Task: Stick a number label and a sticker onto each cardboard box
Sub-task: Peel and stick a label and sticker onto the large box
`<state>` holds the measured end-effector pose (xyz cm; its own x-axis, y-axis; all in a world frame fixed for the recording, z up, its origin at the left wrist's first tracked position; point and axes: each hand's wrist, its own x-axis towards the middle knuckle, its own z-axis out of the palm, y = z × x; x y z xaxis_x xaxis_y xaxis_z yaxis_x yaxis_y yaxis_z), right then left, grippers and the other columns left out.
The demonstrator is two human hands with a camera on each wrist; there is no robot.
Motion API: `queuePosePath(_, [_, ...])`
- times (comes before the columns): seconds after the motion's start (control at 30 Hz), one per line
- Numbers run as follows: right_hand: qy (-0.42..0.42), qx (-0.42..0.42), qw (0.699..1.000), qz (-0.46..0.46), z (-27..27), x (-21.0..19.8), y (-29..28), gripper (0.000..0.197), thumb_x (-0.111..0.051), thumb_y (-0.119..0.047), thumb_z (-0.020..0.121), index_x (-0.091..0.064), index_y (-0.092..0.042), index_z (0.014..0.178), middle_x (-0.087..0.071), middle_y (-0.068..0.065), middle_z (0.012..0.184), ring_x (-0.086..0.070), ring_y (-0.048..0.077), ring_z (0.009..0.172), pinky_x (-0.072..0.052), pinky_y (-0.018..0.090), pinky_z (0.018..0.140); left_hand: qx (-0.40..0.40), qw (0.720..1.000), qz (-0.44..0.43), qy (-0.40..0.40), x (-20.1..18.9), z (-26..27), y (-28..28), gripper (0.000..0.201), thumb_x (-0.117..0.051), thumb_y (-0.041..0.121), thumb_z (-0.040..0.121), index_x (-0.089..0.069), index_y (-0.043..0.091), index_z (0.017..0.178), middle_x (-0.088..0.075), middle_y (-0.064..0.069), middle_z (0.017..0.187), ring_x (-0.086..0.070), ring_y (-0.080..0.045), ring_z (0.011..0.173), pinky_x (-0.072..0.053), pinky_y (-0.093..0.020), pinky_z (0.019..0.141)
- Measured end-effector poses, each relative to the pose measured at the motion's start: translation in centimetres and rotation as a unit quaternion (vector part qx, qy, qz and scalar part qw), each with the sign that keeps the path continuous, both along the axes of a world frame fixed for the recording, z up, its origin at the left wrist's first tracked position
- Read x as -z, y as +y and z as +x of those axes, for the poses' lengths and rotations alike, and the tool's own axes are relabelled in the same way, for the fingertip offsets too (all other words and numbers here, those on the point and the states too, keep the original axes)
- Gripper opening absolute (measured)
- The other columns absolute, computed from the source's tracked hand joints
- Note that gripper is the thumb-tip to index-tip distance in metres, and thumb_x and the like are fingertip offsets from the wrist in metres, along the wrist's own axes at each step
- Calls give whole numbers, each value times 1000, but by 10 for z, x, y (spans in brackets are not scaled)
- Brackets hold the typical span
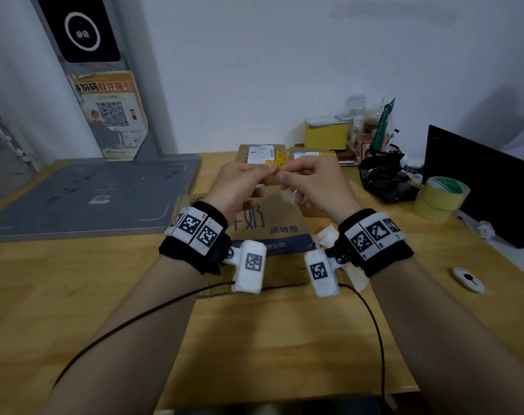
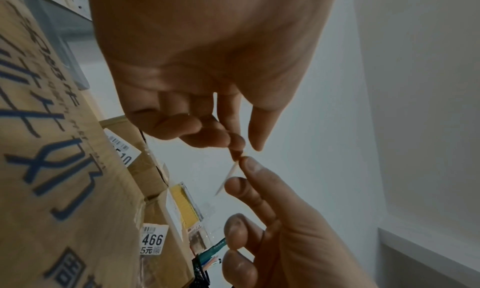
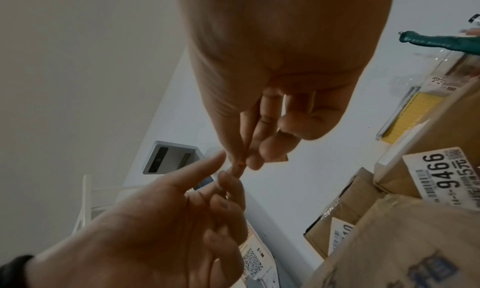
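Observation:
Both hands are raised over a large cardboard box [image 1: 280, 227] with blue print. My left hand [image 1: 266, 170] and right hand [image 1: 284, 174] pinch a small yellow-orange sticker [image 1: 281, 160] between thumb and fingertips. The left wrist view shows the sticker [image 2: 228, 175] edge-on between the left hand [image 2: 239, 148] and the right hand [image 2: 249, 169]. In the right wrist view only one corner of the sticker [image 3: 282, 158] shows. Two smaller boxes stand behind, one [image 1: 243, 154] at the left and one [image 1: 313, 153] at the right. Number labels sit on their sides, one ending 466 [image 2: 152, 239] [image 3: 446, 173].
A grey weighing platform [image 1: 90, 193] fills the table's left. At the right are a tape roll [image 1: 441, 196], a black bag [image 1: 383, 178], a black screen [image 1: 479, 181] and a small white device [image 1: 468, 280]. A yellow container [image 1: 326, 134] stands at the wall. White paper scraps [image 1: 326, 235] lie by the big box.

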<state>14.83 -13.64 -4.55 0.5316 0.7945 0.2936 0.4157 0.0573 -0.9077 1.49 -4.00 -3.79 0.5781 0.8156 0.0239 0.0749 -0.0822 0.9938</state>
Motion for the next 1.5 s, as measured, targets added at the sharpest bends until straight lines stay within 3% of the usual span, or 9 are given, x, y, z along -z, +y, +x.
queuePosePath(0.1, [-9,-11,1000,-6,-2,-1,0,4,-78,-21,88,-77,-20,84,-73,0,66,-56,14,45,-36,22,39,-10,1000,16,1,4,-4,5,20,-71,34,90,-78,18,102,-63,8,80,-53,-9,64,-41,-22,50])
queuePosePath(0.27, [37,78,996,32,7,-4,-1,9,-76,-25,89,-75,-21,81,-64,0,62,-46,2,35,-35,18,37,-29,1000,6,-5,8,-10,10,23,-71,31,91,-76,18,109,-55,3,80,-48,-9,64,-39,-20,46])
queuePosePath(0.43, [67,44,996,-41,11,-3,-3,22,-75,-37,90,-78,-15,90,-63,-2,67,-45,8,40,-32,17,37,-30,999,-22,-17,7,-14,9,20,-71,29,92,-74,19,108,-61,3,90,-48,-8,63,-38,-21,49])
queuePosePath(0.77, [70,53,994,-63,17,-4,-4,16,-76,-28,91,-76,-14,84,-57,-2,59,-42,10,40,-30,20,39,-56,998,1,29,11,-18,13,22,-69,28,93,-75,12,107,-55,2,80,-48,-9,56,-37,-22,46])
queuePosePath(1.0, [67,11,967,-246,24,8,2,23,-73,-33,91,-65,-16,77,-50,-2,58,-39,10,42,-26,16,38,-6,991,-15,133,17,-14,10,13,-64,26,95,-71,15,99,-72,1,89,-68,-17,88,-49,-25,70])
queuePosePath(1.07, [69,-11,959,-274,25,15,5,23,-72,-33,92,-66,-15,80,-49,-1,60,-38,10,42,-26,16,38,15,990,-20,136,18,-13,6,12,-63,20,96,-73,14,96,-76,0,89,-69,-17,100,-53,-28,84])
queuePosePath(1.13, [72,-10,956,-283,25,21,6,23,-73,-33,92,-66,-14,81,-48,-2,59,-38,10,42,-25,16,37,27,990,-15,140,19,-14,3,14,-62,17,97,-74,14,92,-77,0,86,-69,-13,98,-48,-29,98])
queuePosePath(1.33, [63,-4,947,-315,27,31,7,37,-74,-32,91,-55,-15,63,-45,-5,42,-36,8,33,-25,15,38,6,985,15,171,26,-15,5,14,-68,23,91,-79,13,88,-76,1,98,-63,-21,108,-43,-43,106])
queuePosePath(1.5, [62,-5,944,-323,28,31,9,28,-75,-28,90,-59,-15,71,-48,-4,49,-38,10,41,-29,17,41,7,985,13,174,27,-12,4,13,-68,19,89,-79,14,85,-75,6,100,-61,-21,110,-42,-44,106])
